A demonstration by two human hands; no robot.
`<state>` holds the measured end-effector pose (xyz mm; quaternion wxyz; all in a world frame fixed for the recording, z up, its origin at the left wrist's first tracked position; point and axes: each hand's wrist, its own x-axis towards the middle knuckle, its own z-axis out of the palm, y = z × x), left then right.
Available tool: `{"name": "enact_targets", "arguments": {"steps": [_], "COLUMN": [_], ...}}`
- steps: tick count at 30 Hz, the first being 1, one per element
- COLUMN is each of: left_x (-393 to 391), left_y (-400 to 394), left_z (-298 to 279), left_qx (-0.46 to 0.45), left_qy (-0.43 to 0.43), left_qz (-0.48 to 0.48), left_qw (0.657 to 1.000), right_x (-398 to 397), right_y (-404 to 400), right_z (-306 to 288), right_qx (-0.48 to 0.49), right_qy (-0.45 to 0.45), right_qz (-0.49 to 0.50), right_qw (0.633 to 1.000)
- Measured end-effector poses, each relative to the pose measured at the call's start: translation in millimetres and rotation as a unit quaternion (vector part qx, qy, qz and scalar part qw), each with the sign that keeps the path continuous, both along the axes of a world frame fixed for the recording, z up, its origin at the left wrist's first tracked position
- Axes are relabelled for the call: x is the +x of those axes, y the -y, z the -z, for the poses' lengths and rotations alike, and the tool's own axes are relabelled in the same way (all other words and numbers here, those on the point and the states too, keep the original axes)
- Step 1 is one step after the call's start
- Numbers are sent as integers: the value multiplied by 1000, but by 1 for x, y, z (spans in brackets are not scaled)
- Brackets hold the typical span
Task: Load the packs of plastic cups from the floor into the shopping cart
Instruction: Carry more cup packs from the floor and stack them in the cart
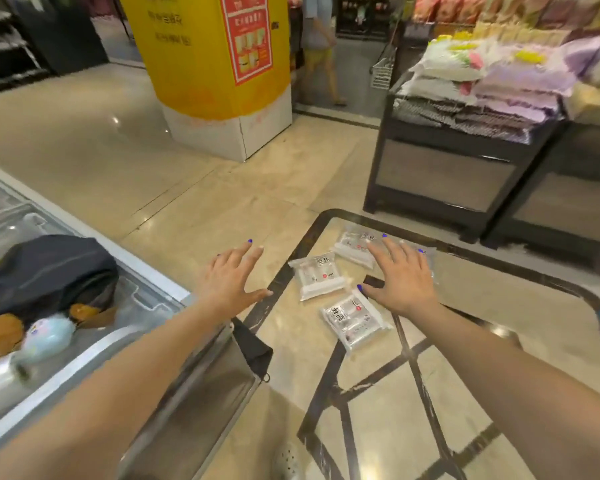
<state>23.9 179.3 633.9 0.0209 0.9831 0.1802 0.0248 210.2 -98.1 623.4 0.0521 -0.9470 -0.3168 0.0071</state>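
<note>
Now | both grips spread, empty: left hand (230,279), right hand (403,278) | cup packs (321,277) labels blurred, perhaps Chinese

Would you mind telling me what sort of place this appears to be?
Most likely a supermarket or large shop: a yellow promotional pillar, a display stand piled with bagged goods, and a glass-topped chest freezer beside the polished tile floor.

Both arms reach forward, left hand (231,280) and right hand (400,277) palms down (fingers (390,245) spread).
</note>
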Motion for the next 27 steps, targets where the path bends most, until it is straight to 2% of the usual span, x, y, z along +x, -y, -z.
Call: {"name": "enact_targets", "arguments": {"steps": [7,16,21,27], "left_x": [157,344,429,510], "left_y": [-44,-25,-15,-20], "left_z": [-4,14,18,21], "left_qx": [14,29,48,50], "left_qy": [-16,-32,-48,-19], "left_qz": [117,239,276,290], "left_qw": [993,970,959,956], "right_x": [82,182,249,315], "right_y": [-5,31,39,36], "right_z": [7,35,42,56], "right_qx": [41,24,10,1], "right_qy": [-16,-34,-44,-34], "right_qz": [127,218,248,271], "right_qw": [991,975,968,962]}}
